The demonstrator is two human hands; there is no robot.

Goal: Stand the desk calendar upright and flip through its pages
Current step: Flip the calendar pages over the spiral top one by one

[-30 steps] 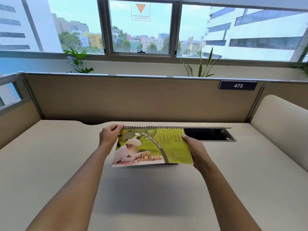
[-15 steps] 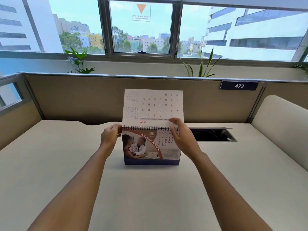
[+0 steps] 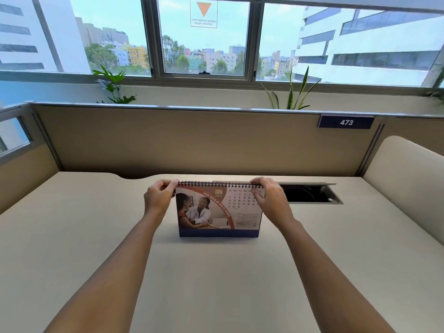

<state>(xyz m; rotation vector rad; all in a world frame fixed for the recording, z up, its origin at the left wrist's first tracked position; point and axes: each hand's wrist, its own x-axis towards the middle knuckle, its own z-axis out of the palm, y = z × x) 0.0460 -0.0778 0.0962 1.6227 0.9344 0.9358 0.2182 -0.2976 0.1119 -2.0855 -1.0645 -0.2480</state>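
The desk calendar [image 3: 216,212] stands upright on the beige desk [image 3: 216,284], spiral binding on top, with a JUN page facing me that has a brown arc, a photo and a date grid. My left hand [image 3: 159,199] pinches the calendar's top left corner at the spiral. At the top right corner my right hand [image 3: 272,200] grips the calendar, fingers over the spiral and thumb on the front page. The right hand covers part of the date grid.
An open cable slot [image 3: 310,193] is cut into the desk just right of the calendar. A tan partition [image 3: 192,140] with a "473" plate [image 3: 346,122] closes the back. A curved cream panel [image 3: 406,179] rises at the right. Plants stand behind the partition.
The green MAY page was lifted, stood vertical half a second ago, and has gone over the back. The JUN page now faces me, and my right hand has dropped to the top right corner.
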